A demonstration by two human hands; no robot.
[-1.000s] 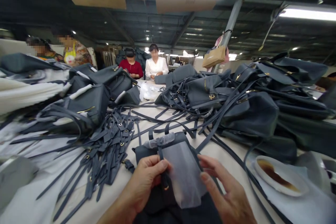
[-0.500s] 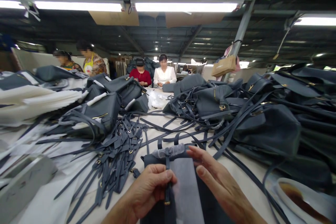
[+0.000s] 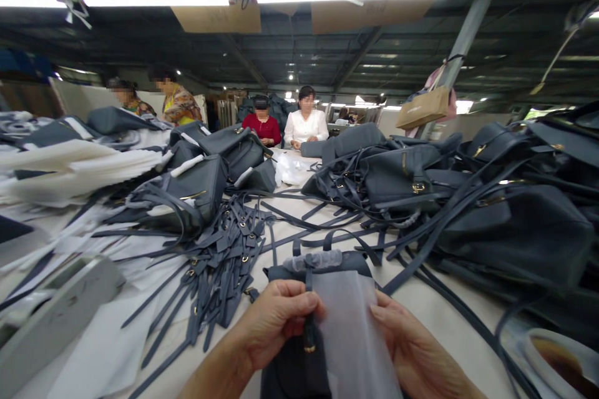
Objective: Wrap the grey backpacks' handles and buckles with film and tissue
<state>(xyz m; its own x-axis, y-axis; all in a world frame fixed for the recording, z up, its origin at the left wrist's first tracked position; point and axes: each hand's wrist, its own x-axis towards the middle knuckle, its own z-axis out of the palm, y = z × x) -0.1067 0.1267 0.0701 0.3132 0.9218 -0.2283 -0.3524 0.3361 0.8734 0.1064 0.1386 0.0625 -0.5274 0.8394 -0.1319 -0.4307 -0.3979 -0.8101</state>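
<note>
A dark blue-grey leather bag (image 3: 287,368) lies in front of me, its top handle (image 3: 314,260) wrapped in clear film. My left hand (image 3: 276,318) pinches the narrow buckled strap (image 3: 309,344) running down the bag's front; its fingertips also reach the left edge of a translucent white sheet (image 3: 349,324). That sheet lies over the right part of the bag front. On its right edge, my right hand (image 3: 409,343) is closed with the thumb on top and the other fingers mostly hidden.
Left of the bag lies a heap of short straps with gold rings (image 3: 229,255). Behind stand more dark bags (image 3: 196,187) and stacked white sheets (image 3: 107,168). Long straps and bags (image 3: 528,230) fill the right, near a bowl of brown liquid (image 3: 556,355). Co-workers (image 3: 306,121) sit across the table.
My right hand, open above the bag before, has come down and closed on the sheet's right edge. The sheet has spread further right. My left hand keeps its pinch on the strap.
</note>
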